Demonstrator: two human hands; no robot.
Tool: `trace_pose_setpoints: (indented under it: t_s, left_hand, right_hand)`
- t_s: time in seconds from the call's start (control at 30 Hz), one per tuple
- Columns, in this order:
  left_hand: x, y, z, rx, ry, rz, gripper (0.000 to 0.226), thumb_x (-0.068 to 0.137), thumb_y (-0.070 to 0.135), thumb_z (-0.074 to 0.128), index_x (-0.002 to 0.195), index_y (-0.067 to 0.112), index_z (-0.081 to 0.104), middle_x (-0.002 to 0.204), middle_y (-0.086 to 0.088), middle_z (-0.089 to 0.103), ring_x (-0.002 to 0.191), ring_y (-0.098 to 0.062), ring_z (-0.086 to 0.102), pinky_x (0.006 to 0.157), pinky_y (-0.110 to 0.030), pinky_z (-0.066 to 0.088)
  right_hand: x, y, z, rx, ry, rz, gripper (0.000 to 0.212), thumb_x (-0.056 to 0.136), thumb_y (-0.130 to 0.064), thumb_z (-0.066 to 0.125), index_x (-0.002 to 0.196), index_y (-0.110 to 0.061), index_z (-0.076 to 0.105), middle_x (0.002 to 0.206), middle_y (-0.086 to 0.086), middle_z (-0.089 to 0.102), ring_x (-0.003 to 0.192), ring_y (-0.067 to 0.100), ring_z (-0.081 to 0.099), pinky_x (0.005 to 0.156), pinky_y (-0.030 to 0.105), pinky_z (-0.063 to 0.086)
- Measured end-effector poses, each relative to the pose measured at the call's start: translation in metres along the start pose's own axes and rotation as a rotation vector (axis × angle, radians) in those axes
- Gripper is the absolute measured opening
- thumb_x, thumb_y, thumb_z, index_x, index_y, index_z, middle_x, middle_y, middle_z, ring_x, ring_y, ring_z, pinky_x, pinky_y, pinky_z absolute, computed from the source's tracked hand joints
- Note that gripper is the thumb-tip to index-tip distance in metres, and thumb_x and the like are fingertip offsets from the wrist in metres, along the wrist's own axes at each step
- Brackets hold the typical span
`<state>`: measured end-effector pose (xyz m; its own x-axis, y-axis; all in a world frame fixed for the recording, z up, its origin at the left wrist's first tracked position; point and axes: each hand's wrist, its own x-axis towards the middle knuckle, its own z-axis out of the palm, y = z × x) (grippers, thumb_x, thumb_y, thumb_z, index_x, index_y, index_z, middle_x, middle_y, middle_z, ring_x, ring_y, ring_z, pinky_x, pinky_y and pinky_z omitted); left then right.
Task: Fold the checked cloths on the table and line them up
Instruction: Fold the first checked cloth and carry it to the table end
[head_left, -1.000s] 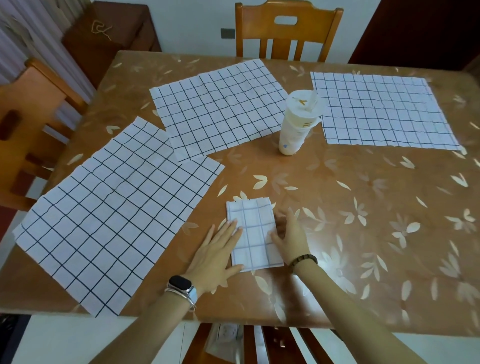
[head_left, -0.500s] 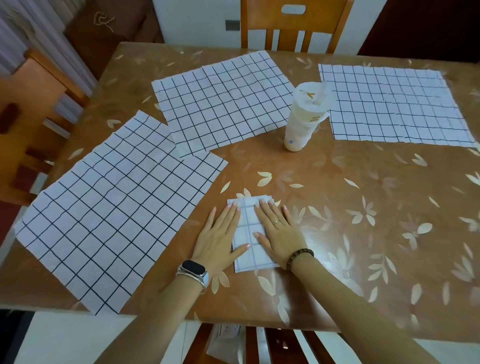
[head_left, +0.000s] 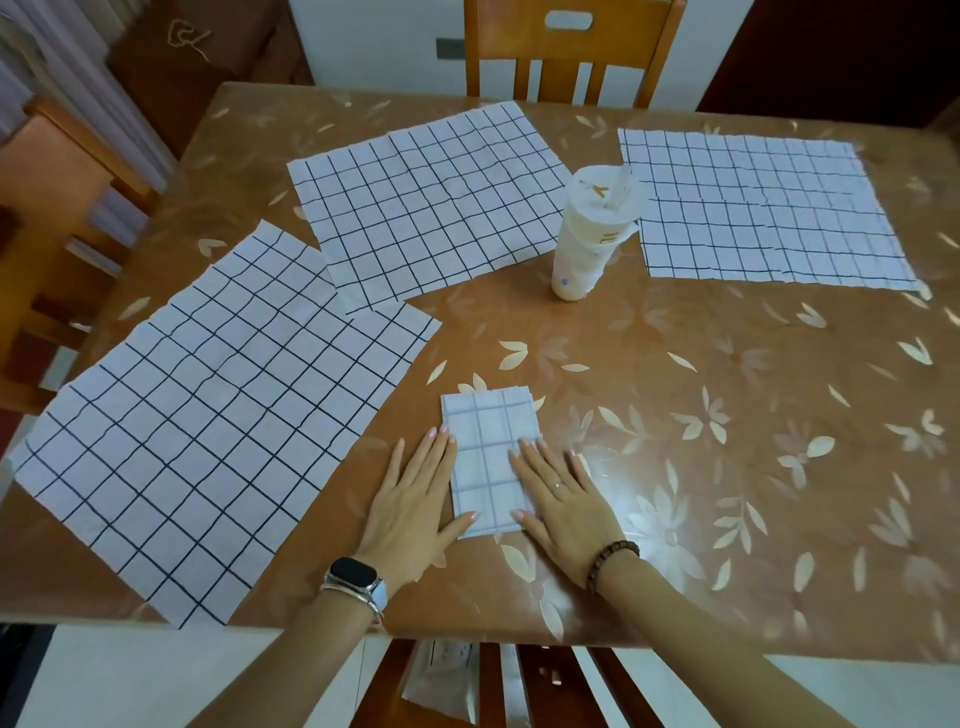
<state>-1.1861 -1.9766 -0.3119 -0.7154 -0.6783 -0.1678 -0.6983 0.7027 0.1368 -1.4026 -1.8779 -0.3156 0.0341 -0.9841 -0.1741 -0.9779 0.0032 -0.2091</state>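
A small folded checked cloth (head_left: 488, 447) lies near the table's front edge. My left hand (head_left: 415, 499) lies flat with straight fingers along the cloth's left edge, its thumb on the lower corner. My right hand (head_left: 563, 499) lies flat on the cloth's right side, fingers spread. Three unfolded checked cloths lie spread out: a large one at the left (head_left: 208, 415), one at the back middle (head_left: 431, 202), one at the back right (head_left: 763, 208).
A plastic drink cup (head_left: 587, 234) with a lid and straw stands between the back cloths. The table (head_left: 727, 467) has a brown floral cover. Wooden chairs stand at the far side (head_left: 571, 47), at the left (head_left: 47, 218) and under the front edge.
My right hand slid from the middle of the folded cloth towards its right side and lower down. My left hand stayed along the left edge. The camera view shifted closer.
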Motion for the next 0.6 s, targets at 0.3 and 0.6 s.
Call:
trace_pose_setpoints:
  t_s: [0.3, 0.6]
  left_hand:
    - [0.000, 0.010, -0.021, -0.696, 0.233, -0.288, 0.051, 0.095, 0.029, 0.060, 0.142, 0.022, 0.042, 0.137, 0.008, 0.051, 0.132, -0.009, 0.038, 0.107, -0.031, 0.041]
    - [0.015, 0.016, -0.034, -1.141, 0.221, -0.663, 0.033, 0.093, 0.015, 0.064, 0.125, 0.014, 0.056, 0.112, 0.005, 0.063, 0.099, -0.003, 0.060, 0.071, -0.006, 0.045]
  right_hand:
    - [0.006, -0.009, -0.031, 0.712, 0.219, 0.238, 0.056, 0.088, -0.009, 0.057, 0.140, -0.023, 0.040, 0.142, -0.012, 0.042, 0.126, 0.003, 0.040, 0.107, 0.021, 0.032]
    - [0.015, -0.015, -0.041, 0.912, 0.270, 0.511, 0.036, 0.079, 0.006, 0.058, 0.108, -0.014, 0.055, 0.095, -0.003, 0.063, 0.084, 0.015, 0.061, 0.067, 0.011, 0.046]
